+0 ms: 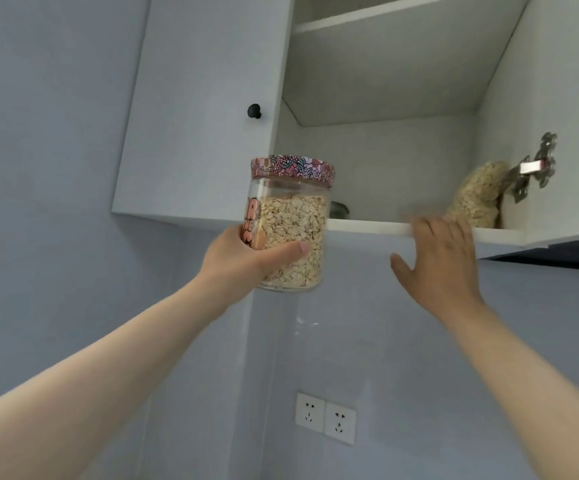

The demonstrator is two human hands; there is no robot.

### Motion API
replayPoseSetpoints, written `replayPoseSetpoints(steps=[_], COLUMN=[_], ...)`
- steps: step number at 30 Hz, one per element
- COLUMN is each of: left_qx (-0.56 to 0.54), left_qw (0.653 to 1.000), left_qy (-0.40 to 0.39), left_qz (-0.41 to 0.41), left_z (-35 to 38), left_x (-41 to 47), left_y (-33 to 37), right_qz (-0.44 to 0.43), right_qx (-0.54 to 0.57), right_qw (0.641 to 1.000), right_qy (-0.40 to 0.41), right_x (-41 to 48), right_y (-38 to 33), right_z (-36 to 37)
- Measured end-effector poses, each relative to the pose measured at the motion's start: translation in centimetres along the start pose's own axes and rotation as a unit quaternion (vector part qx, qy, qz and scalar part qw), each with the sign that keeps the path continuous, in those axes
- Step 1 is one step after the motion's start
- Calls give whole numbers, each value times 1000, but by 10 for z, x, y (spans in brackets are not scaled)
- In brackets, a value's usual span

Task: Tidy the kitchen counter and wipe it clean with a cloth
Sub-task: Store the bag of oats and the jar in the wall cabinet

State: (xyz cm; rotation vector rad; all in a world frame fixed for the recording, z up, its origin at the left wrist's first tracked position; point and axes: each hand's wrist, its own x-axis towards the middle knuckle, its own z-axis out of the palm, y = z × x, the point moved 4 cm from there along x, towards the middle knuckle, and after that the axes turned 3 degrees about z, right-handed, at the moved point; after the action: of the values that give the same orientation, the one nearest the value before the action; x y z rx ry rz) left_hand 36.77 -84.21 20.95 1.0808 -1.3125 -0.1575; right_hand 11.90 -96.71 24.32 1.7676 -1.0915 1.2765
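Observation:
My left hand (243,258) grips a clear glass jar of oats (293,233) with a patterned pink lid, raised upright just in front of the open wall cupboard's bottom shelf (367,226). My right hand (443,265) is lifted beside it, its fingers straight and spread over the shelf's front edge, holding nothing. A clear bag of oats (475,199) leans in the cupboard's right corner, just behind my right fingers.
The cupboard's left door (205,109) is closed, with a black knob (254,111). A metal hinge (537,169) sits on the right inner wall. A small dark object (339,210) stands on the shelf behind the jar. Two wall sockets (326,417) lie below.

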Motion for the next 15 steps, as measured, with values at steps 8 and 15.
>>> replayPoseSetpoints(steps=[8,15], left_qx=[-1,24], left_qw=[999,999], left_qy=[12,11], left_qz=[45,46], left_z=[37,66], left_x=[49,94], left_y=[46,68], right_qz=[3,9], right_qx=[-6,-28], right_qw=[996,997], right_qy=[87,72], right_x=[0,2], right_y=[-4,-7], right_z=[1,2])
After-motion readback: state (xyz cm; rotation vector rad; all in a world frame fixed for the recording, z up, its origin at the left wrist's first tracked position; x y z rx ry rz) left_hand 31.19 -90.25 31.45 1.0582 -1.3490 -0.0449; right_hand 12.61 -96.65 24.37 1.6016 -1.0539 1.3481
